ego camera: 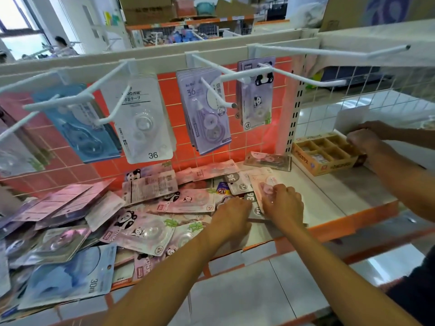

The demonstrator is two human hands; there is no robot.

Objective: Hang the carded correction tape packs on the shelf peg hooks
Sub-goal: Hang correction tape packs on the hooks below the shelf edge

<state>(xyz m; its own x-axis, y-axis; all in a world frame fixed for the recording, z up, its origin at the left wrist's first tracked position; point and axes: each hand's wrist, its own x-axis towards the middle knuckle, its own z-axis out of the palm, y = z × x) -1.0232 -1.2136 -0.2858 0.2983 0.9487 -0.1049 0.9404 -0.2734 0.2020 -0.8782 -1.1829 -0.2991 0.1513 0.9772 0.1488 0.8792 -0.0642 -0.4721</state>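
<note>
The white shelf [329,196], orange along its front edge, carries a loose heap of carded correction tape packs [150,231] across its left and middle. A blue pack [68,278] lies at the front edge on the left. One pink pack [268,160] rests near the back edge, and a compartmented cardboard box [327,156] sits beside it, further right.

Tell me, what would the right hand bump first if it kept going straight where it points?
The right hand grips a pink carded tape pack. Straight on, it would probably meet another pink carded pack with a clear bubble at the back of the white shelf, though depth is unclear.
</note>
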